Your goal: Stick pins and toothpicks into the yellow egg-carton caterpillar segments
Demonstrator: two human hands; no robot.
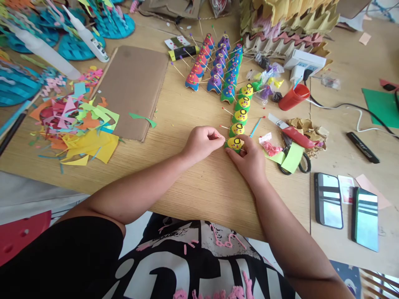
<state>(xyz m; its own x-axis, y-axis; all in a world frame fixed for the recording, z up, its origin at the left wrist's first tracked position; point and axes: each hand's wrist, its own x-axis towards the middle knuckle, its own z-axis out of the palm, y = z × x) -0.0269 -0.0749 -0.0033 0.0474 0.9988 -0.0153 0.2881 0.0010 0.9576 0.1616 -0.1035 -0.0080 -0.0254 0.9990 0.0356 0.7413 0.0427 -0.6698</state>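
A yellow-and-green painted egg-carton caterpillar (pixel 240 116) lies on the table, with coloured dots and thin sticks with red tips at its sides. My right hand (pixel 252 160) grips its nearest segment between thumb and fingers. At the left side of that segment, my left hand (pixel 204 143) is closed in a pinch. Whatever is between those fingertips is too small to make out. Beyond stand three more painted rows: a red-and-blue caterpillar (pixel 199 65), a purple caterpillar (pixel 218 66) and a blue-and-green caterpillar (pixel 233 70), each with sticks poking out.
Paper scraps (pixel 90 143) and a cardboard sheet (pixel 134 83) lie left, near glue bottles (pixel 89 37). At right are a red cup (pixel 294 97), scissors (pixel 304 163), a power strip (pixel 307 60) with cables, and two phones (pixel 328 199). Egg cartons (pixel 286 20) are stacked behind.
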